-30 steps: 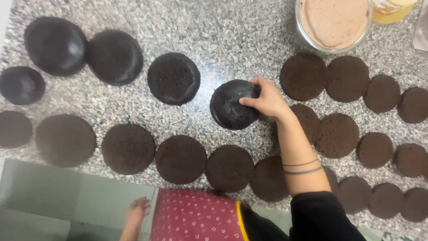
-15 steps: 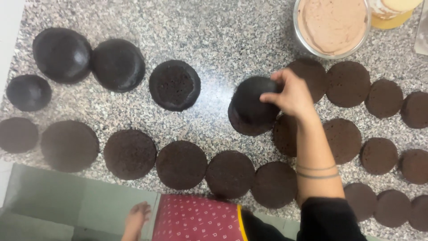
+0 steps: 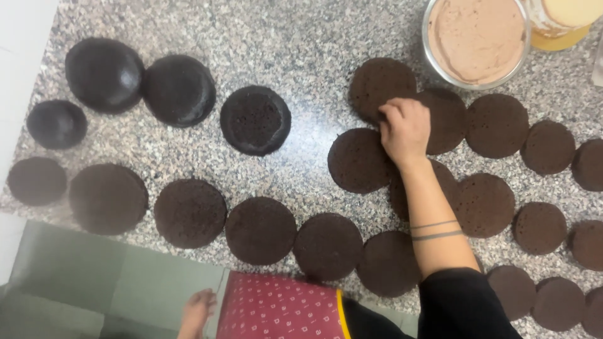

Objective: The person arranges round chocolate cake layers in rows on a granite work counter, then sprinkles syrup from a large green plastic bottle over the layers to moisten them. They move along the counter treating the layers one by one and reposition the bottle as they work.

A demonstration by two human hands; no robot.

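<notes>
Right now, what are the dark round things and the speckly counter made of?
The dark round discs look like chocolate sponge cake: matte, crumbly and porous on top. The right hand rests on some. The counter looks like polished granite or a similar stone: grey speckles with a glossy sheen. The bowl seems to be clear glass.

The right hand (image 3: 407, 129) is bare, with no ring or glove showing. Two thin dark bands (image 3: 436, 230) circle the forearm, one just above the other, running parallel around it. Below them a black sleeve (image 3: 461, 301) covers the arm, pushed up so that its edge ends a little past the bands. At the bottom of the view lies a red apron (image 3: 279, 307) patterned with small pale squares, edged on one side with a narrow yellow trim (image 3: 339, 311). The left hand (image 3: 196, 311) is bare too, partly blurred, low beside the apron.
</notes>
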